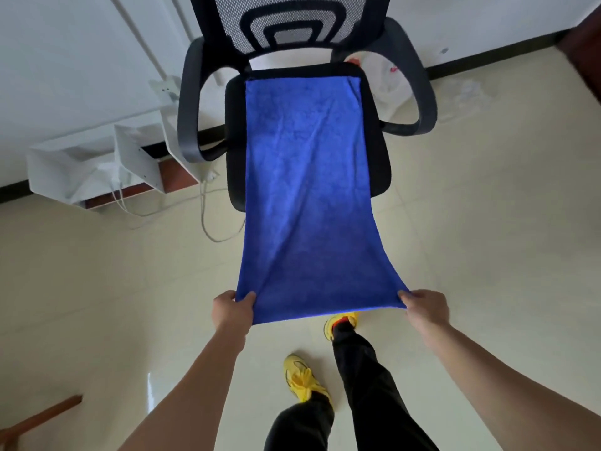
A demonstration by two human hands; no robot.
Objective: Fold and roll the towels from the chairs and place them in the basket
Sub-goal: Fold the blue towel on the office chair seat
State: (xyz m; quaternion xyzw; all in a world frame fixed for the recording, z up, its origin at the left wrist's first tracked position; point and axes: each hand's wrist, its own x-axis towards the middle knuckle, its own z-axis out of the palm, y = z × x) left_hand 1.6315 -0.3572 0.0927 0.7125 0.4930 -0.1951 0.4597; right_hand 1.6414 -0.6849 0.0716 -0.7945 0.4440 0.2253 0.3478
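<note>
blue towel point(305, 177) stretched from chair point(379, 151) seat, near corners pinched by left grip point(232, 309), right grip point(426, 307)

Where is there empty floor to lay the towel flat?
Bare tile lies right of the office chair, beyond the right hand, and left, between the white cable and the left hand. Crowded: white brackets by the wall.
</note>
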